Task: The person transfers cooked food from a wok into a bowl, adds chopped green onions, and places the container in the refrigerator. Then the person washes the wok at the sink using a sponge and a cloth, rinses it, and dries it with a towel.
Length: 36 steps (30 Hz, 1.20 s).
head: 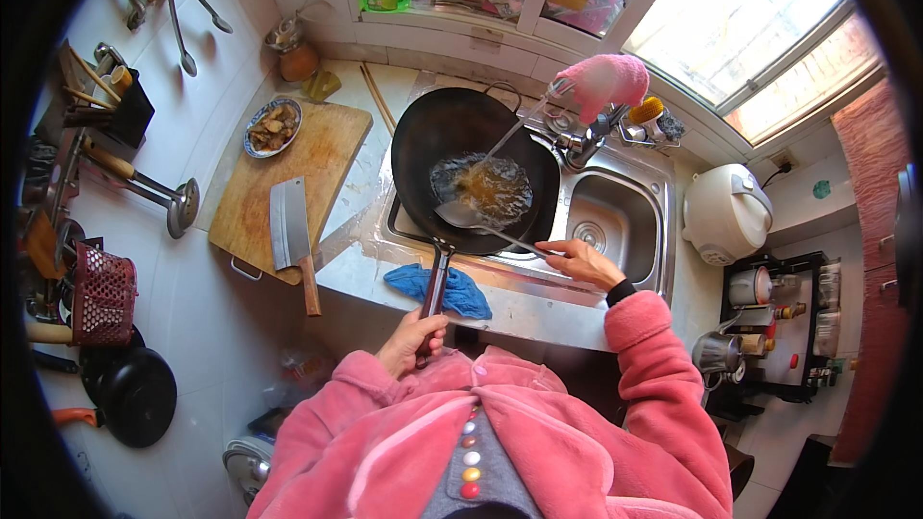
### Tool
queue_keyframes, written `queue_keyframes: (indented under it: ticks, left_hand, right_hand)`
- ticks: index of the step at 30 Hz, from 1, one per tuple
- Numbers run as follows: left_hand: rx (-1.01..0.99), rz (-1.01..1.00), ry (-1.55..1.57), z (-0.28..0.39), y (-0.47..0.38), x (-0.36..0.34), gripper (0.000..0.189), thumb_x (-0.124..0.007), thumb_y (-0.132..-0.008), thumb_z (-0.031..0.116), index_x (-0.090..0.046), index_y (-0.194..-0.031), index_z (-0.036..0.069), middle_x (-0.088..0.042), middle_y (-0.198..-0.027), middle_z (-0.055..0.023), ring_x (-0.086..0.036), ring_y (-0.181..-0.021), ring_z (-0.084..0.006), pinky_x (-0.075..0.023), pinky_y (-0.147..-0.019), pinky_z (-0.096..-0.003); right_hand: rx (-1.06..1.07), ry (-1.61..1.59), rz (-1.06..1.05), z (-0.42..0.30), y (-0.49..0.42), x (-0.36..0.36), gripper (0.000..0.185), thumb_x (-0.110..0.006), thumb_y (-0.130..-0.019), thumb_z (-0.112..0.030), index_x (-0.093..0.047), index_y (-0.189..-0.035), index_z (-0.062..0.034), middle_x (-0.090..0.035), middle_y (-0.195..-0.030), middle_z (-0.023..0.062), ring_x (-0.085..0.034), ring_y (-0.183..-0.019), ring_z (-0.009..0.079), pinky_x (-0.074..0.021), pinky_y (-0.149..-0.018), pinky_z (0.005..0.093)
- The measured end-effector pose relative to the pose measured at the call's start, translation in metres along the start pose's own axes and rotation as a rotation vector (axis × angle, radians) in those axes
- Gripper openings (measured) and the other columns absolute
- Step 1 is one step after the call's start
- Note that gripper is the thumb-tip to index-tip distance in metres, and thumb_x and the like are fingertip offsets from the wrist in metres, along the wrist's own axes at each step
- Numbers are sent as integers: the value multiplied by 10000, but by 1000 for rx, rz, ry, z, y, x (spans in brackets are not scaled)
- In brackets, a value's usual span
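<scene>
My left hand grips the dark handle of a black wok, which rests over the left part of the steel double sink. Brownish water pools in the bottom of the wok. A stream falls into it from the faucet, whose spout is wrapped in a pink cloth. In my right hand is the thin handle of a metal spatula; its blade dips at the water's near edge. Below the wok's handle lies a blue rag on the counter edge.
At left, a cleaver lies on a wooden cutting board, its handle past the edge. A patterned dish of food sits on the board's far corner. Chopsticks lie behind the wok. A white rice cooker stands right of the sink.
</scene>
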<state>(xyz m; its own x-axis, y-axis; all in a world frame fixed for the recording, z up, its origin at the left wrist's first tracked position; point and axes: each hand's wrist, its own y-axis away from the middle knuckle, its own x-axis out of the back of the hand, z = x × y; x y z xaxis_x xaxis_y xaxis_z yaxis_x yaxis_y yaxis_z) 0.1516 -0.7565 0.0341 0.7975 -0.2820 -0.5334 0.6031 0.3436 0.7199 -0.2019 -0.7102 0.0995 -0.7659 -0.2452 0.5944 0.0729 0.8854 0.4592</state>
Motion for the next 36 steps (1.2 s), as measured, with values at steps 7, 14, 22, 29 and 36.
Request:
queue_keyframes:
  ticks: [7, 14, 22, 29, 36]
  left_hand:
    - [13, -8, 17, -2, -3, 7, 178, -655, -921, 129, -487, -971, 96, -519, -718, 5, -494, -520, -58, -416, -440, -228]
    - [17, -5, 18, 2, -1, 5, 184, -664, -917, 118, -484, -949, 96, -516, -696, 5, -481, -506, -60, -409, -438, -230]
    - [14, 4, -2, 2, 0, 9, 175, -663, -920, 123, -491, -929, 91, -513, -686, 10, -472, -505, -59, -412, -446, -230]
    - [13, 7, -6, 3, 1, 6, 165, -656, -924, 123, -496, -913, 86, -518, -689, 9, -476, -503, -60, -418, -447, -234]
    - [2, 48, -54, 6, 3, 3, 194, -669, -907, 116, -478, -935, 91, -523, -693, 1, -491, -504, -64, -417, -435, -236]
  right_hand:
    - [-87, 305, 214, 31, 2, 16, 374, -580, -905, -228, -683, -1261, -172, -709, -1014, 225, -681, -966, 391, -518, -857, 448]
    - [-42, 174, 430, 43, -65, -44, 422, -605, -915, -232, -618, -1328, -141, -690, -1102, 233, -670, -1019, 397, -523, -888, 426]
    - [26, -223, 100, -6, -61, -47, 462, -571, -934, -236, -584, -1361, -63, -663, -1062, 166, -618, -950, 245, -466, -834, 334]
    - [-34, 106, -45, -11, 3, 12, 426, -542, -927, -237, -630, -1316, -88, -713, -1108, 205, -701, -969, 315, -520, -863, 379]
    - [-69, 396, 256, 25, -14, -3, 396, -562, -923, -222, -640, -1304, -147, -695, -1016, 242, -669, -931, 429, -524, -825, 491]
